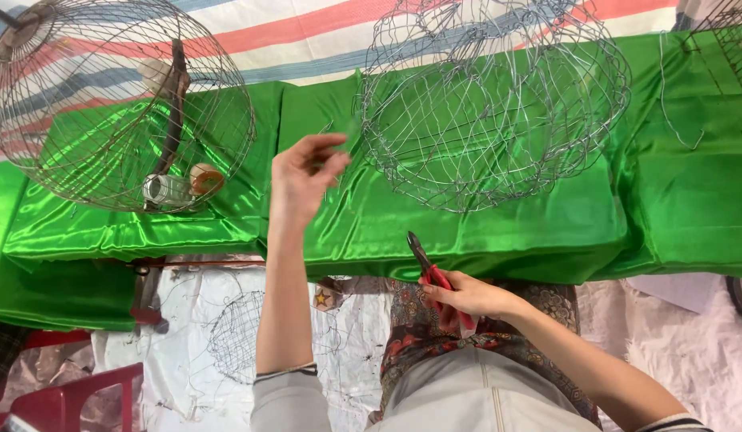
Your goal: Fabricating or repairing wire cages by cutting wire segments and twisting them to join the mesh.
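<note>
Pinching a thin wire in our raised left hand, we are gripping red-handled pliers in our right hand beside the wire cage.

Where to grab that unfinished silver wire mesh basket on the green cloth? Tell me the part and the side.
Take the unfinished silver wire mesh basket by its thicker bottom rim wire, at the near edge facing the person. It lies on its side on the green satin cloth, so that rim is closest and open. The left hand is free and nearest; the right hand holds red-handled pliers.
</note>
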